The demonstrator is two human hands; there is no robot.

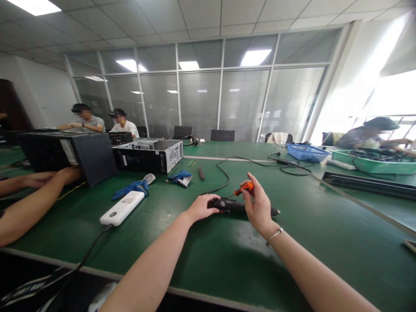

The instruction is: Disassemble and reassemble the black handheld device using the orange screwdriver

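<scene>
A black corded electric screwdriver (235, 205) lies on the green table in front of me, its tip toward the right and its cable running off behind. My left hand (204, 208) is closed around its rear end. In my right hand (258, 204) is a small orange-handled screwdriver (245, 189), held between thumb and fingers above the tool. The small screwdriver's thin shaft points left and down toward the black body; I cannot tell whether its tip touches it.
A white power bank (122, 209) with a cable and blue gloves (131, 190) lie at left. Beyond stand a black computer case (97, 158) with a co-worker's hands at it, and an opened case (143, 162). A blue basket (307, 152) and green basket (373, 164) are at right.
</scene>
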